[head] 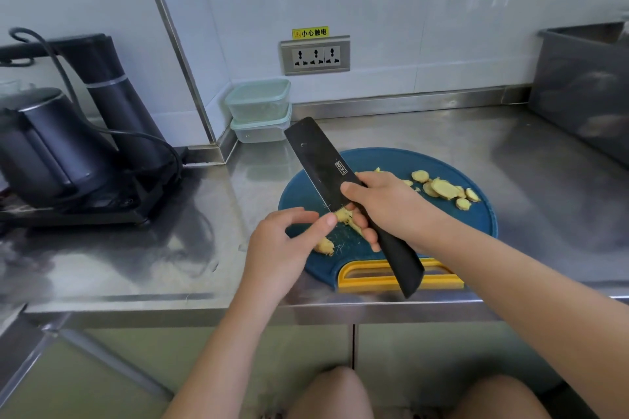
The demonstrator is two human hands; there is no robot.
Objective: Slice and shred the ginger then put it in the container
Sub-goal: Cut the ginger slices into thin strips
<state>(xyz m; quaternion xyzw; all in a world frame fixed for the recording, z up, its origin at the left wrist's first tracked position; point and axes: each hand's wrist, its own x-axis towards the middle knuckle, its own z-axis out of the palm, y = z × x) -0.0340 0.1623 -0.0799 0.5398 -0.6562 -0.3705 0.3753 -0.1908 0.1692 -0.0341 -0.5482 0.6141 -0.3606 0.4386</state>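
A round blue cutting board (476, 235) with a yellow handle lies on the steel counter. My right hand (388, 204) grips a black cleaver (320, 156), its blade lifted and pointing up-left over the board. My left hand (282, 245) reaches to the blade's lower edge, thumb and fingertips touching ginger bits (343, 214) stuck there. A small ginger chunk (325, 245) lies on the board below my left hand. Several ginger slices (442, 189) are piled at the board's far right. Two stacked clear containers (260, 109) with pale green lids stand in the back corner.
A black kettle (44, 146) and a dark appliance with cords sit on the left counter. A grey bin (585, 92) stands at the right. A wall socket (315, 54) is above the counter. The counter's front edge runs just below the board.
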